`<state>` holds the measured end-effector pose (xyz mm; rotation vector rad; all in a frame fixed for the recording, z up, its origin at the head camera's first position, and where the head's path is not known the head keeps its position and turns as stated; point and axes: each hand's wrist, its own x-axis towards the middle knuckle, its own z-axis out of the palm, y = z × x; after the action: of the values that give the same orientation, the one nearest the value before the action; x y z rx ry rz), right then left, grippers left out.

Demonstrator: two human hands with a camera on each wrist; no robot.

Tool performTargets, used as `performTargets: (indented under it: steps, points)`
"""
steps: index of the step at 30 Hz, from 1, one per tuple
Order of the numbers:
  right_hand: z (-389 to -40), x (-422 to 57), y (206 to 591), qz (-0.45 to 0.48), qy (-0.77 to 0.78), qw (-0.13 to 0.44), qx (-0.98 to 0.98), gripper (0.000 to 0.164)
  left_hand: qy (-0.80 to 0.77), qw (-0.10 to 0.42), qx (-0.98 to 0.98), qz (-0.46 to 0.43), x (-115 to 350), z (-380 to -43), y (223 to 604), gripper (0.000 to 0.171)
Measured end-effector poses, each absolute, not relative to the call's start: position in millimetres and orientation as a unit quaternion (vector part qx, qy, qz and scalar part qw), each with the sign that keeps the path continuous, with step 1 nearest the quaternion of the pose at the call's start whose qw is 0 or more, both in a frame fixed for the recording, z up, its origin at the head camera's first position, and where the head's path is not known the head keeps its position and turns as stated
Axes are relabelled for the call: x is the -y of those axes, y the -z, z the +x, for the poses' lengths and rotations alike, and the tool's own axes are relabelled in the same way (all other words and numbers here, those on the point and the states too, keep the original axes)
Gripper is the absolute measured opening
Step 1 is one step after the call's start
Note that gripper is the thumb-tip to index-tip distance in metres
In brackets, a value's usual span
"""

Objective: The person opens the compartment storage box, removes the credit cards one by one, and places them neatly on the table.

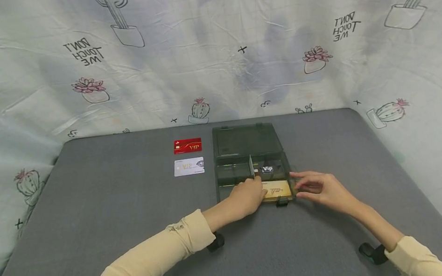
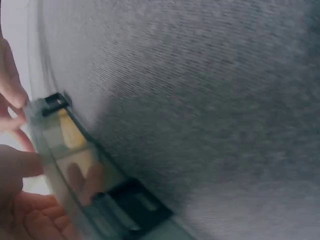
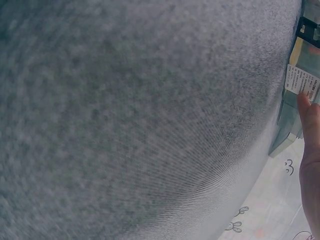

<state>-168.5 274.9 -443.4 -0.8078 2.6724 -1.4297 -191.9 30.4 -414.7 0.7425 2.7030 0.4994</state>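
A dark translucent green divided box [image 1: 232, 176] lies with its lid opened away from me. My left hand [image 1: 248, 196] reaches over its near edge, thumb and fingers pinching the left end of a gold card [image 1: 278, 190] in the near right compartment. In the left wrist view, fingers [image 2: 82, 175] show through the box wall. A black Vip card [image 1: 268, 169] lies in the far right compartment, beside an upright divider [image 1: 251, 164]. At the box's right side, my right hand [image 1: 323, 189] rests relaxed fingers; one touches near a white label [image 3: 301, 81] in the right wrist view.
Left of the box lie a red VIP card [image 1: 187, 146] and a white VIP card [image 1: 188, 166], one behind the other on the grey table [image 1: 125, 179]. A cloth [image 1: 201, 56] printed with cacti hangs behind the table and along its sides.
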Motion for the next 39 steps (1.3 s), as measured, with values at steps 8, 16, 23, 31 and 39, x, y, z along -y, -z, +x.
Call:
performTargets:
  steps: [8,16,23,31,39]
  points:
    - [-167.2,-275.4,442.0,-0.257,0.455,0.010,-0.853,0.020,-0.112,0.168,-0.942,0.268,-41.4,-190.7,403.2,0.038]
    - [-167.0,-276.0,442.8,-0.257,0.459,0.009,-0.850,0.019,-0.096,0.241,-0.933,0.248,-44.2,-193.6,394.7,0.033]
    - [-167.0,-275.8,442.0,-0.255,0.461,0.010,-0.850,0.019,-0.127,0.266,-0.932,0.212,-41.1,-198.1,400.0,0.038]
    - [-165.8,-274.8,443.3,-0.254,0.463,0.011,-0.849,0.018,-0.162,0.293,-0.911,0.243,-36.8,-205.5,408.5,0.042]
    - [-163.5,-273.0,444.9,-0.255,0.471,0.009,-0.845,0.018,-0.188,0.331,-0.882,0.278,-31.3,-212.3,409.3,0.046]
